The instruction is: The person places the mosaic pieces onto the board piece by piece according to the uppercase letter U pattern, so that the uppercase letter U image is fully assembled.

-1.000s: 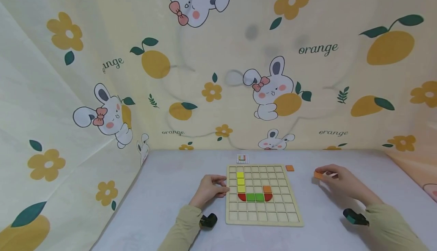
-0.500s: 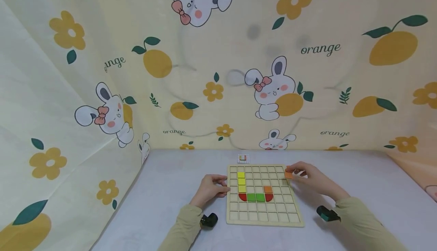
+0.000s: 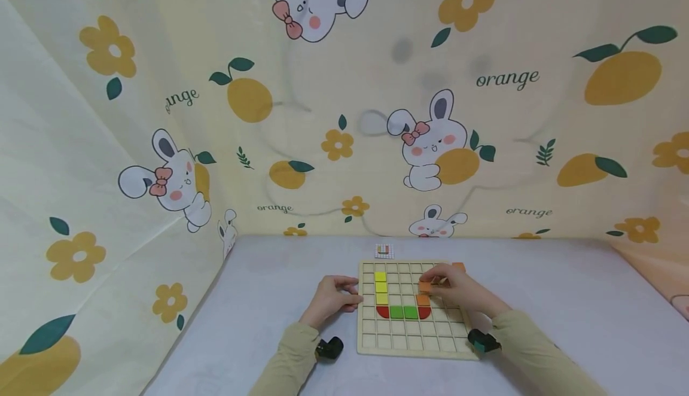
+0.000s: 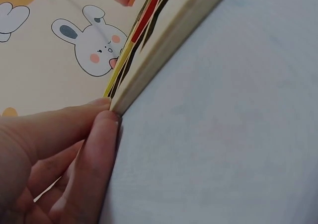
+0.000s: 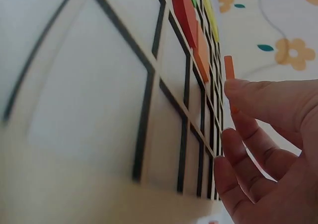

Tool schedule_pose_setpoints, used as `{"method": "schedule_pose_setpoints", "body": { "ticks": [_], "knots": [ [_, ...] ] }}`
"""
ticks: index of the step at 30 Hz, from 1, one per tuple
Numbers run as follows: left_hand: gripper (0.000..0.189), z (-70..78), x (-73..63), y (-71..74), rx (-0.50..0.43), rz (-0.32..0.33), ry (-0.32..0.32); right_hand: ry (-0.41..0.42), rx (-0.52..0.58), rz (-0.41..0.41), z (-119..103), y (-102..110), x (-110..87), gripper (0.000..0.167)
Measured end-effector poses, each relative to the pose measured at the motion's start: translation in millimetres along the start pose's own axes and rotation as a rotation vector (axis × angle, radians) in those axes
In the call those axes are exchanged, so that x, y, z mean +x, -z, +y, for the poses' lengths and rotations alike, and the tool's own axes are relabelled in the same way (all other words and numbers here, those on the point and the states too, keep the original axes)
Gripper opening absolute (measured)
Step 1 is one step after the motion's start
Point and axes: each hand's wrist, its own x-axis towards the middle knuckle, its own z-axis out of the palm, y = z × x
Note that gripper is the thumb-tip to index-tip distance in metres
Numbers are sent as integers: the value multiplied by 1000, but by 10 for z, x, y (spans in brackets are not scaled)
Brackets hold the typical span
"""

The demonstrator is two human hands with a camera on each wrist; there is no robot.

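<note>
A wooden grid board (image 3: 398,345) lies on the table. Set in its cells, a U-like row shows yellow square tiles (image 3: 381,287), two green squares (image 3: 404,313), red rounded corner tiles (image 3: 383,312) and one orange square (image 3: 423,301). My left hand (image 3: 329,300) holds the board's left edge between thumb and fingers, seen close up in the left wrist view. Over the board, my right hand (image 3: 457,289) pinches another orange square tile (image 5: 229,67) by thumb and fingertip, just beyond the placed orange one. The right wrist view shows that tile on edge, apart from the grid.
Behind the board lies a small pattern card (image 3: 384,251) with a coloured U on a grid. One loose orange tile (image 3: 459,266) rests by the far right corner, partly behind the right hand. A printed curtain (image 3: 323,145) rises at the table's back edge.
My right hand has carried the orange tile leftward from the table at the right, past the board's right edge, to over the grid. The left hand stays at the board's edge.
</note>
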Motion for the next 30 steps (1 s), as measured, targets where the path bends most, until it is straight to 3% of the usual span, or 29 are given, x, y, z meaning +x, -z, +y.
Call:
{"method": "schedule_pose_setpoints", "body": {
  "ticks": [6,15,30],
  "knots": [
    [45,-13,-1,4,-5,-4,-5,-33,-13,4,-28,-82,75,21],
    [45,-8,9,-4,13,3,10,-178,18,-2,-22,-114,118,19],
    [44,6,1,-5,7,2,16,-146,41,-3,-13,-100,121,19]
  ]
}}
